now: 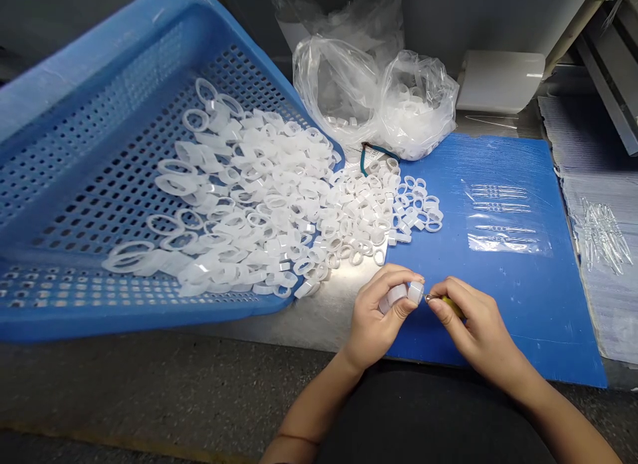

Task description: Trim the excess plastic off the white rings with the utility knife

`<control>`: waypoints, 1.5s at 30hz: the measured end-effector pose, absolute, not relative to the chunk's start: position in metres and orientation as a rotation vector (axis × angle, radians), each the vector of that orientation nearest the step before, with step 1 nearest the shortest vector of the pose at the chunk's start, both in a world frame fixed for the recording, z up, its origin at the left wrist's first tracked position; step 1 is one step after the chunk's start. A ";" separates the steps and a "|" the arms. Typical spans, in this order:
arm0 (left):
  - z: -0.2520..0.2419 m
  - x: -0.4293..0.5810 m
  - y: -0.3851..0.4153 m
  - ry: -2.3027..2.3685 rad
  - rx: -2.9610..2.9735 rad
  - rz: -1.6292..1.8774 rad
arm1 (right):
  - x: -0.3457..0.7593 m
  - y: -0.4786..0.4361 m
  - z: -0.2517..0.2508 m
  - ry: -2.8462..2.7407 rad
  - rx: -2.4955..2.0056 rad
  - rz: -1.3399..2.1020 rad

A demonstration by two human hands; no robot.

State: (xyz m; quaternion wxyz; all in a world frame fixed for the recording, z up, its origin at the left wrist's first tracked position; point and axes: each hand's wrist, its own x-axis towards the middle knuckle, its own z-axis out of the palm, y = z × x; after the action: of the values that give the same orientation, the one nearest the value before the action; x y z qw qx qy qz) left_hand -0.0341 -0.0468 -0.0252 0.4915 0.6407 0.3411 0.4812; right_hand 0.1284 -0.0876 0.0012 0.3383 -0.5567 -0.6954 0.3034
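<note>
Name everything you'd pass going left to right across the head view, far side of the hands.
Blue perforated plastic basket → heap of white translucent plastic rings → clear plastic sleeve of slender clear rods → loose bundle of clear slender rods

There are 2 hands [379, 314] [481, 328], 1 blue perforated basket [100, 45], 1 blue mat [548, 318] and 4 clear slender rods [498, 207].

Steel workbench [339, 318], grey wall [463, 18] — dark grey floor [100, 391]
</note>
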 end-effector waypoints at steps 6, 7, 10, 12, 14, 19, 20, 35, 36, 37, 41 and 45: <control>-0.024 -0.036 -0.045 0.836 1.510 1.137 | 0.129 -0.085 -0.003 -1.855 -1.444 0.695; -0.024 -0.036 -0.045 0.848 1.489 1.128 | 0.129 -0.084 -0.005 -1.873 -1.442 0.646; -0.024 -0.037 -0.045 0.909 1.355 1.060 | 0.127 -0.083 -0.013 -1.920 -1.456 0.378; -0.025 -0.037 -0.045 0.931 1.223 0.980 | 0.125 -0.082 -0.017 -1.904 -1.476 0.213; -0.027 -0.036 -0.046 0.907 1.097 0.900 | 0.125 -0.080 -0.020 -1.864 -1.490 0.190; -0.034 -0.031 -0.045 0.735 0.795 0.791 | 0.136 -0.069 -0.022 -1.845 -1.522 0.172; -0.035 -0.030 -0.044 0.707 0.715 0.776 | 0.140 -0.063 -0.023 -1.852 -1.572 0.120; -0.044 -0.024 -0.034 0.746 0.492 0.760 | 0.157 -0.015 -0.033 -2.238 -1.852 0.439; -0.043 -0.024 -0.035 0.783 0.559 0.775 | 0.157 -0.024 -0.028 -2.222 -1.803 0.455; -0.043 -0.023 -0.036 0.827 0.632 0.799 | 0.156 -0.032 -0.023 -2.198 -1.733 0.470; -0.039 -0.021 -0.044 0.969 0.875 0.909 | 0.149 -0.060 -0.009 -2.084 -1.374 0.418; -0.032 -0.020 -0.048 1.013 0.975 0.918 | 0.141 -0.073 -0.007 -2.168 -1.296 0.194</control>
State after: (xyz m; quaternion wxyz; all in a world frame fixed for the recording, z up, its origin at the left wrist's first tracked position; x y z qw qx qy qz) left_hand -0.0204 -0.0484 -0.0320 0.6679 0.4321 0.4491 0.4069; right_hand 0.1407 -0.0729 -0.0070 0.2993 -0.4881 -0.8166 0.0732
